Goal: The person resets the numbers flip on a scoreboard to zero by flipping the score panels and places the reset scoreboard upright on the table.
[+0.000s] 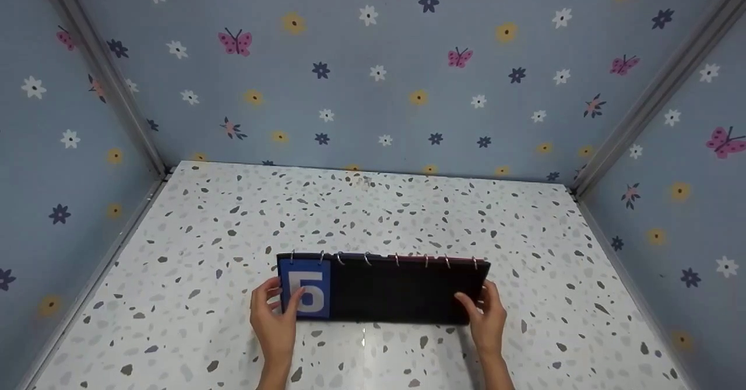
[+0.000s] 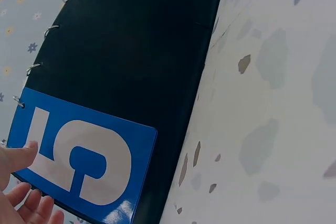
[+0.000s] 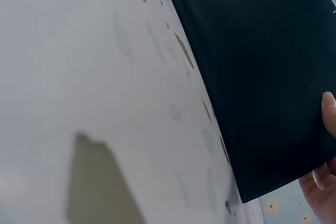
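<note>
A long black flip scoreboard (image 1: 396, 291) with metal rings along its top edge stands tilted on the speckled table. At its left end hangs a blue number card (image 2: 142, 135) with a white 5. My left hand (image 1: 275, 314) grips that end, thumb over the card's front and fingers at the side and behind. On the other end my right hand (image 1: 488, 318) holds the bare black panel (image 3: 262, 77), thumb in front and fingers behind the edge. A thin blue and red strip shows along the top; the board's back side is hidden.
White speckled tabletop (image 1: 361, 215) spreads around the board. Blue walls (image 1: 379, 104) with flowers and butterflies enclose it at the back and both sides, joined by grey metal posts (image 1: 111, 81) at the corners.
</note>
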`<state>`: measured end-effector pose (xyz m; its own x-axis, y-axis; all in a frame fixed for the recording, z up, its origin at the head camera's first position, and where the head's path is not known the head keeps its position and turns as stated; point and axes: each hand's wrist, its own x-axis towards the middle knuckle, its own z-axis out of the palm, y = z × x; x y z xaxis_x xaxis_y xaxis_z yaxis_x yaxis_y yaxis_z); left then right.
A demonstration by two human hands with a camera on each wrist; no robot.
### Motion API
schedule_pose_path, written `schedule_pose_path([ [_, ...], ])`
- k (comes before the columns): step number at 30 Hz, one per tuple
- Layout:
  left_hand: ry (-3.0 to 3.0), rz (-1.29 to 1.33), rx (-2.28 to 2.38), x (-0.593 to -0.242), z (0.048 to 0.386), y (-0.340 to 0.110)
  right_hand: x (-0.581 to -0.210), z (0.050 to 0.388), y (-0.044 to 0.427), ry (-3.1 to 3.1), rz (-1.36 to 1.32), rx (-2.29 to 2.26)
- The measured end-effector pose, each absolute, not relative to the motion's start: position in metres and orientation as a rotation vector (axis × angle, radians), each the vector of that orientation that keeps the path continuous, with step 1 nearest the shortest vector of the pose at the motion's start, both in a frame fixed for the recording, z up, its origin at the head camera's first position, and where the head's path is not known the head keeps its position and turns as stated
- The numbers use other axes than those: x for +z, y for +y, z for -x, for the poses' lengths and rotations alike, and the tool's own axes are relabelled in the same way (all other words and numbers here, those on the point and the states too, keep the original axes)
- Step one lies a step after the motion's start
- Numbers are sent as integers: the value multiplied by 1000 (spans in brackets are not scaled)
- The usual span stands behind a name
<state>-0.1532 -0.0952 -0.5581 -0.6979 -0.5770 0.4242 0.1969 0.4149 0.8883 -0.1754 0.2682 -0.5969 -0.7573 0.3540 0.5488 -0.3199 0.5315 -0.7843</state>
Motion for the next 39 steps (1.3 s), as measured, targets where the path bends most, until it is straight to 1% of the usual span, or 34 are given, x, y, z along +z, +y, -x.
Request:
schedule_pose_path([
  [2, -1935, -345, -1395, -539, 148, -92, -597, 176, 268, -2087, 30, 1246],
  [5, -1960, -392, -1410, -522, 144, -88, -596, 176, 269, -2103, 30, 1222],
  [7, -1976, -418, -1419, -516, 144, -89, -596, 175, 268, -2109, 37, 1221],
  [17, -1950, -473, -1477, -514, 149, -98, -597, 175, 268, -2137, 89, 1218],
  [22, -1976, -473, -1448, -511, 150, -101, -597, 175, 268, -2098, 53, 1269],
  [36, -2116, -445, -1294, -499, 138, -104, -596, 174, 267, -2070, 33, 1306],
  [39, -2167, -435, -1255, -511, 140, -108, -595, 174, 267, -2078, 45, 1296],
])
